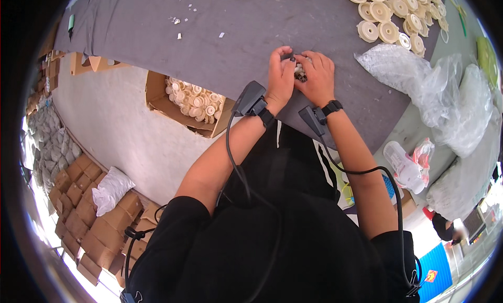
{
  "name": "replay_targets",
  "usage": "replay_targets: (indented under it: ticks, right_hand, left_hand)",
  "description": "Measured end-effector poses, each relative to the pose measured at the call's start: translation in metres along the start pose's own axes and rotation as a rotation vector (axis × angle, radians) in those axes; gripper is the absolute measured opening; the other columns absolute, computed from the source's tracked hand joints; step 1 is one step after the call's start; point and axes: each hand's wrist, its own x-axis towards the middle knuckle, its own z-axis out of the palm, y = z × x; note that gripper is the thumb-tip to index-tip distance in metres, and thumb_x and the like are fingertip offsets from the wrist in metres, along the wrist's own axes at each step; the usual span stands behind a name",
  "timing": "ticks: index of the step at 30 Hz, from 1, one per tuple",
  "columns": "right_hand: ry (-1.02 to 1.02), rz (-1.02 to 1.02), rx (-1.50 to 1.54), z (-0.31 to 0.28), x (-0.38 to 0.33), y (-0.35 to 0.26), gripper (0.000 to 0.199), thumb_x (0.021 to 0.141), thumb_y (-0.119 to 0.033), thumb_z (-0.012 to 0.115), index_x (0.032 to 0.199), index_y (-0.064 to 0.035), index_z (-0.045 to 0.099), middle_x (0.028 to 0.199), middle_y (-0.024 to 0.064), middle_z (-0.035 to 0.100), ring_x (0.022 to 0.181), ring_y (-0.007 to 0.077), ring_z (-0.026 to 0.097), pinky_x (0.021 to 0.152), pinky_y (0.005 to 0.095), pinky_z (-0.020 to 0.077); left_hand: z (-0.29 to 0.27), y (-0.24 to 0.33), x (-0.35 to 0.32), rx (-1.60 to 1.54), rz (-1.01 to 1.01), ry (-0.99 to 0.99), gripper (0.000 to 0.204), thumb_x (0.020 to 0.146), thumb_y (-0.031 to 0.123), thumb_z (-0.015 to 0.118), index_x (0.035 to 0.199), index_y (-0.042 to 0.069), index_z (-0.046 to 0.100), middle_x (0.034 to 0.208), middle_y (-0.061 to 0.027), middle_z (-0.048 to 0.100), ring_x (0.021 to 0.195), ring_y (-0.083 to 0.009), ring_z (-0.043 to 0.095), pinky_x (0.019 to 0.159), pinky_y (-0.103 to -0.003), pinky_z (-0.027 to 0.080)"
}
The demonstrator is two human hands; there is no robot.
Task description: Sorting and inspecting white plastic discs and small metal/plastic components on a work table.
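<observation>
Surface: grey felt table.
Box: cardboard box of cream discs, below table edge.
Left hand: fingers pinched on small part.
Right hand: clamped on same part.
Risk: part likely slips if grip loosens.

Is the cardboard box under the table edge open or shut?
Open. The cardboard box has its flaps spread, and cream round plastic parts show inside.
</observation>
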Motion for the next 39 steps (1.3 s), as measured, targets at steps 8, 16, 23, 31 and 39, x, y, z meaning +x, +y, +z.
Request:
replay_targets:
  ticks: [8,16,23,31,39]
  right_hand:
    - [0.035,-0.077,-0.045,0.004,0.003,0.012,0.033,0.060,-0.022,0.068,0.091,-0.0180,0.060,0.093,-0.0014,0.054,0.086,0.0180,0.049,0.073,0.0345,0.0381]
    - [-0.012,-0.207,-0.108,-0.010,0.001,0.025,0.020,0.059,-0.019,0.067,0.078,-0.0167,0.060,0.080,-0.0029,0.055,0.067,0.0159,0.052,0.056,0.0295,0.0428]
    - [0.082,-0.032,0.138,-0.016,0.008,0.029,0.013,0.068,-0.014,0.064,0.081,-0.0121,0.061,0.073,-0.0008,0.057,0.061,0.0159,0.055,0.054,0.0283,0.0457]
    - [0.457,0.951,1.428,-0.052,0.027,0.015,0.015,0.082,-0.012,0.053,0.091,-0.0004,0.055,0.069,0.0060,0.054,0.054,0.0120,0.050,0.044,0.0239,0.0384]
    - [0.599,0.726,1.390,-0.062,0.035,-0.027,0.014,0.081,-0.009,0.054,0.091,0.0005,0.056,0.084,0.0094,0.058,0.067,0.0123,0.055,0.056,0.0234,0.0446]
  left_hand:
    - [0.000,0.006,-0.007,0.047,-0.019,0.045,0.029,0.085,0.007,0.038,0.112,-0.001,0.040,0.113,-0.0115,0.045,0.102,-0.0191,0.047,0.089,-0.030,0.037]
    - [-0.019,-0.001,-0.003,0.123,0.025,-0.001,0.021,0.083,0.004,0.044,0.103,0.000,0.050,0.105,-0.0111,0.046,0.095,-0.0185,0.051,0.078,-0.027,0.043]
    - [-0.017,0.002,0.000,0.127,0.006,0.004,0.019,0.083,0.005,0.045,0.100,0.000,0.052,0.100,-0.0105,0.049,0.092,-0.0173,0.052,0.075,-0.026,0.043]
    - [0.023,0.044,0.003,-0.142,-0.168,0.016,0.028,0.090,0.022,0.040,0.108,0.002,0.048,0.107,-0.0088,0.053,0.100,-0.0178,0.050,0.088,-0.030,0.037]
    - [0.072,0.063,0.020,-0.928,-0.644,-0.157,0.037,0.091,0.033,0.033,0.107,0.003,0.048,0.104,-0.0101,0.053,0.096,-0.0217,0.051,0.086,-0.035,0.041]
